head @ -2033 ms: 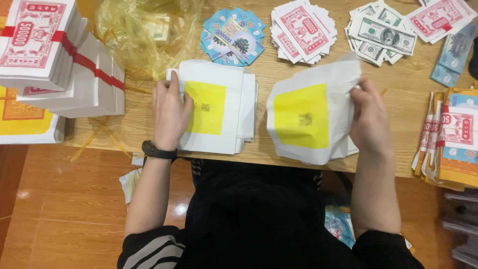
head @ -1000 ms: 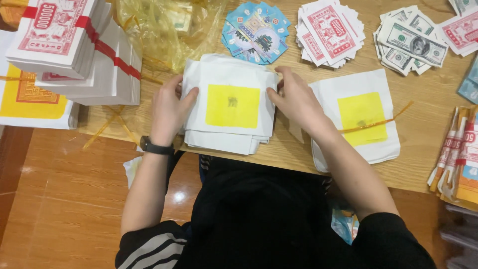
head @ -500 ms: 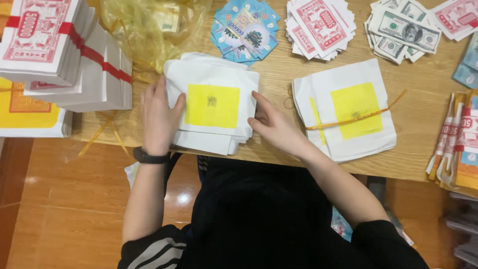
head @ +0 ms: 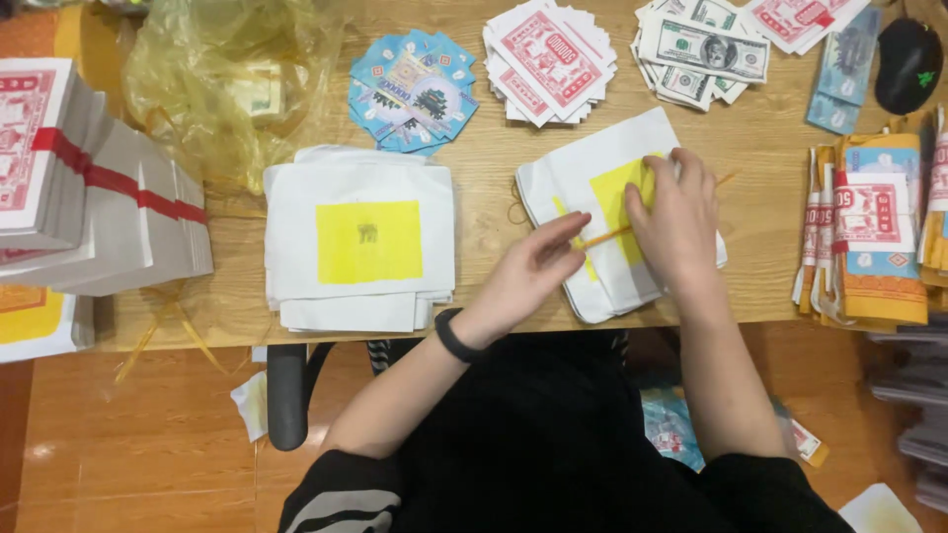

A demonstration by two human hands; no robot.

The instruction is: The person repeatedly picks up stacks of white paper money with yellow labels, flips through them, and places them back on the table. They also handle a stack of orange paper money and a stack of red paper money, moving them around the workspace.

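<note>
Both hands [head: 602, 247] stretch thin band [head: 604, 235] over square paper stack [head: 583, 188].

The light wooden table [head: 484, 168] carries all items. Landmark: the loose stack of white square paper sheets with a yellow centre panel [head: 360, 247], at the near edge. Left of it lie red-banded bundles of white paper [head: 99, 188]. Behind it, to the left, lies a crumpled yellow plastic bag [head: 222, 84]; directly behind, a fan of blue printed notes [head: 413, 91]. Further right behind lie a fan of red-and-white notes [head: 548, 61] and grey-green banknotes [head: 701, 49]. Right of the landmark lies a second white-and-yellow paper bundle [head: 592, 212].
</note>
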